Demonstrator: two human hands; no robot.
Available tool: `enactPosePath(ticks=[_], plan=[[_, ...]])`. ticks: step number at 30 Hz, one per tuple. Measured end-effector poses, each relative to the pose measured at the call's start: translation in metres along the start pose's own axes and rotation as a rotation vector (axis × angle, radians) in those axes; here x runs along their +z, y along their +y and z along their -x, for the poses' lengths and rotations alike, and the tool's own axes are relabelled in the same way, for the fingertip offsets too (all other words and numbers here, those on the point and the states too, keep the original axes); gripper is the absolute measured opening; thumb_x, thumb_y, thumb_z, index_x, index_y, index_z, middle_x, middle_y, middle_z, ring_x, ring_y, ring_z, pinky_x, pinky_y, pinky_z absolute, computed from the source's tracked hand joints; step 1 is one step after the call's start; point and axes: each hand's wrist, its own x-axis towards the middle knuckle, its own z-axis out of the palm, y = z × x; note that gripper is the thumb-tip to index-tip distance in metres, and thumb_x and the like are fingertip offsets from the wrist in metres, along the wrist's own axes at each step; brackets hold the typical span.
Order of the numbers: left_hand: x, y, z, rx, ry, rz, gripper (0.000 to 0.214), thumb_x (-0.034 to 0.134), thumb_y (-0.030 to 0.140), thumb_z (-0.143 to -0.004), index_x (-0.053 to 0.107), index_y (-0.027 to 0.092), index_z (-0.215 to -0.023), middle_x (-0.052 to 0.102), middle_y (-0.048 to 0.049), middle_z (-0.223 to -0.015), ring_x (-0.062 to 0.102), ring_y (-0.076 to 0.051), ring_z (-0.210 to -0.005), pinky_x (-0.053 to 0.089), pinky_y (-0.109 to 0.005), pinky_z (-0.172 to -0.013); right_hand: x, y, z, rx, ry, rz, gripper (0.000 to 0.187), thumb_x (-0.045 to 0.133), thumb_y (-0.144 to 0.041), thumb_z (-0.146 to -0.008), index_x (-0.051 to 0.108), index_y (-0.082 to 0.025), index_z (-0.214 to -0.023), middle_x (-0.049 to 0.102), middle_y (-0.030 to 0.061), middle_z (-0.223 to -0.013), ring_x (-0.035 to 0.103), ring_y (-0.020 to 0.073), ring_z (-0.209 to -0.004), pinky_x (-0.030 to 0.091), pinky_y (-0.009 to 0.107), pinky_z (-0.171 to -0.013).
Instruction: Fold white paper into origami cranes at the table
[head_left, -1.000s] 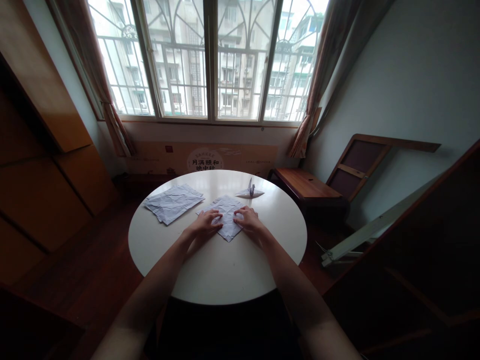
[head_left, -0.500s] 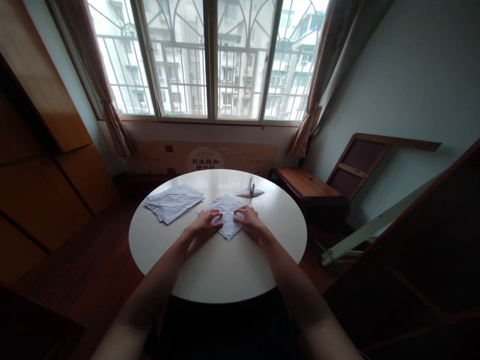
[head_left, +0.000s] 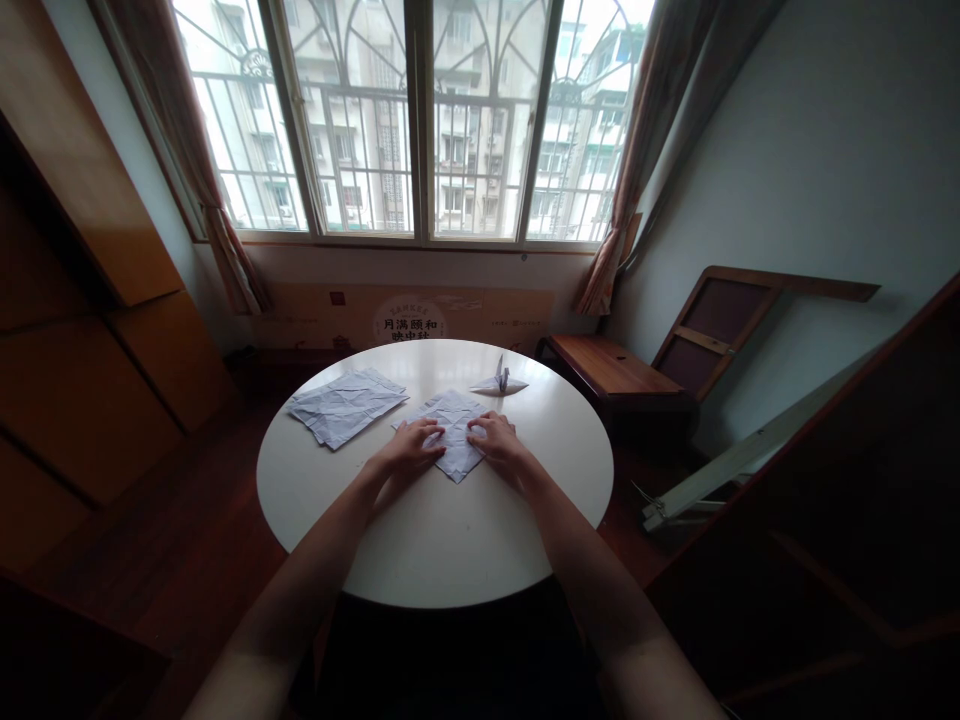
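A creased white paper sheet [head_left: 452,415] lies like a diamond on the round white table [head_left: 435,540]. My left hand [head_left: 409,447] rests on the sheet's left side, fingers curled and fingertips pressing into the paper. My right hand [head_left: 496,442] does the same on the right side, fingers bent toward the left hand. The fingertips of the two hands sit a small gap apart over the sheet's middle.
A stack of crumpled paper sheets [head_left: 346,404] lies at the table's left back. A folded paper crane [head_left: 499,380] stands at the back right. A low wooden bench [head_left: 611,372] is right of the table, a barred window [head_left: 420,120] behind it.
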Motion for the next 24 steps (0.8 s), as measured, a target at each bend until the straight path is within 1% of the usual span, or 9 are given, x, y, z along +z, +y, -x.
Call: enactPosePath(ticks=[5,10,19,24], plan=[[-0.0046,0.004,0.0022,0.003,-0.011,0.01,0.049,0.054,0.052,-0.085,0.058,0.025,-0.126,0.049,-0.0097,-0.141,0.041,-0.029,-0.133,0.018,-0.052,-0.114,-0.0013,-0.0014,0.0012,-0.007,0.0,0.005,0.039,0.056,-0.047,-0.083,0.064,-0.03,-0.117,0.051,0.0072,-0.128,0.043,0.0283,-0.119,0.032,0.041,-0.099],[-0.0062,0.0062,0.0031,-0.01,-0.011,0.005,0.048,0.055,0.051,-0.085,0.059,0.024,-0.125,0.049,-0.0105,-0.141,0.041,-0.03,-0.132,0.018,-0.053,-0.114,-0.0029,-0.0029,0.0023,-0.006,-0.003,-0.004,0.038,0.057,-0.046,-0.083,0.065,-0.029,-0.116,0.052,0.0077,-0.127,0.043,0.0287,-0.119,0.032,0.041,-0.099],[-0.0022,0.0018,0.0008,-0.001,-0.009,0.005,0.049,0.054,0.053,-0.085,0.059,0.025,-0.126,0.048,-0.0096,-0.142,0.04,-0.03,-0.133,0.017,-0.054,-0.114,-0.0009,-0.0006,0.0007,-0.004,0.006,0.002,0.039,0.057,-0.047,-0.083,0.065,-0.03,-0.117,0.052,0.0072,-0.127,0.044,0.0286,-0.12,0.032,0.041,-0.099],[-0.0014,0.0008,0.0004,-0.001,-0.01,0.004,0.05,0.054,0.054,-0.085,0.059,0.025,-0.126,0.049,-0.0098,-0.141,0.04,-0.029,-0.133,0.018,-0.052,-0.114,-0.0023,-0.0017,0.0012,0.002,-0.014,0.011,0.04,0.056,-0.047,-0.083,0.064,-0.03,-0.118,0.051,0.0077,-0.128,0.043,0.0296,-0.12,0.033,0.042,-0.098]])
